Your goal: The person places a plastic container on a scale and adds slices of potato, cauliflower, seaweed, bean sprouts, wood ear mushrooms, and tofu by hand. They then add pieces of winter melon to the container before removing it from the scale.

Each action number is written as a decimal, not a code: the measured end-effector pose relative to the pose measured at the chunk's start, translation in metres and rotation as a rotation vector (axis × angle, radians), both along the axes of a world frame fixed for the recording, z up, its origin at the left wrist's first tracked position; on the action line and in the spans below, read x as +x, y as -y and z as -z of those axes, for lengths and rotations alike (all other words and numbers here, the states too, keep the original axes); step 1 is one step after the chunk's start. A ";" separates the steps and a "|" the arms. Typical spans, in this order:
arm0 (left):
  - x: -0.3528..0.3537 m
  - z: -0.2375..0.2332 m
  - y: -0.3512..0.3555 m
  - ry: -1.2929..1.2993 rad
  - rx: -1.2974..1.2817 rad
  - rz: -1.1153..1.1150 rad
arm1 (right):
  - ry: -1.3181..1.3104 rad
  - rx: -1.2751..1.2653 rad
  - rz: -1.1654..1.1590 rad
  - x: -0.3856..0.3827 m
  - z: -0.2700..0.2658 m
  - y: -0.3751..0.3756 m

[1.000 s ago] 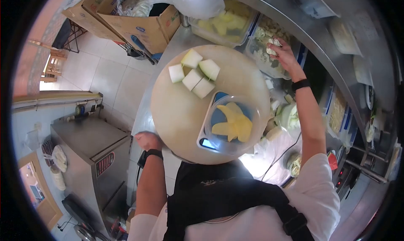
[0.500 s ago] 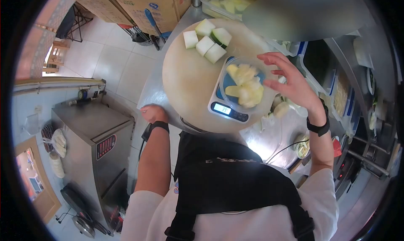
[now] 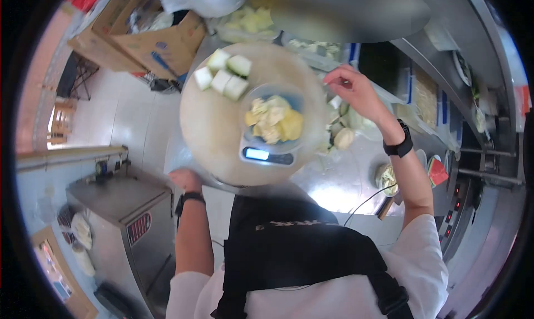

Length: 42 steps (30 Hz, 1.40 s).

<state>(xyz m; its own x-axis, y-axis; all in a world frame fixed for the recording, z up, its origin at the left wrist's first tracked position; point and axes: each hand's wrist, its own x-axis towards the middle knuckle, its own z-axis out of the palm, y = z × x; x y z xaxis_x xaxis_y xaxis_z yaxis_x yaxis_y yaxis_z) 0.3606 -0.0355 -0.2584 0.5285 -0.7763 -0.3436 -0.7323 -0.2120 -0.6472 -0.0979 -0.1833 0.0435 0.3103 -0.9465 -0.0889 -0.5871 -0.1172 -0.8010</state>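
My right hand (image 3: 356,91) is raised past the right rim of a round cutting board (image 3: 206,135). Its fingers are bent, with a gap between them and the thumb, and I see nothing in it. At the counter's left edge, my left hand (image 3: 186,180) rests with curled fingers and nothing visible inside. A digital scale (image 3: 281,158) with a lit display stands on the board. On it sits a clear round bowl (image 3: 261,92) of pale yellow vegetable pieces (image 3: 275,121), blurred. Several white chunks of green-skinned melon (image 3: 221,81) lie on the board's far left.
Vegetable scraps (image 3: 344,138) lie right of the board on the steel counter (image 3: 328,182). Food containers (image 3: 317,49) line the back and right. A small bowl (image 3: 386,178) stands near the front. A cardboard box (image 3: 161,46) and steel cabinet (image 3: 111,191) are at left.
My right hand has moved off the bowl's right side and away from the board, its fingers curling in. The whole view has shifted; my left hand stays by the counter edge.
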 end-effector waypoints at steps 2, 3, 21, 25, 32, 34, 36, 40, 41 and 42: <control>-0.005 -0.003 -0.006 -0.182 -0.196 -0.298 | -0.026 -0.060 0.128 -0.061 0.018 0.015; -0.017 -0.008 -0.012 -0.367 -0.503 -0.583 | 0.003 -0.051 0.177 -0.094 0.028 0.023; -0.089 -0.026 -0.018 -1.341 -1.591 -1.381 | -0.578 0.545 0.034 -0.207 0.167 0.141; -0.049 0.053 -0.040 -1.186 -1.521 -1.231 | -0.282 0.381 0.215 -0.201 0.116 0.122; -0.083 0.001 -0.012 -0.488 -1.448 -1.221 | 0.127 0.279 0.393 -0.213 0.077 0.105; -0.076 0.015 -0.015 -0.521 -1.471 -1.260 | 0.179 0.219 0.408 -0.211 0.073 0.098; -0.072 0.024 -0.013 -0.560 -1.495 -1.304 | 0.227 0.155 0.418 -0.211 0.068 0.093; -0.076 0.019 -0.013 -0.539 -1.284 -1.266 | -0.035 0.016 0.459 -0.200 0.046 0.079; -0.080 0.014 -0.013 -0.580 -1.211 -1.241 | -0.024 -0.061 0.506 -0.193 0.032 0.076; -0.086 0.005 -0.011 -0.620 -1.141 -1.212 | -0.111 -0.019 0.457 -0.196 0.018 0.076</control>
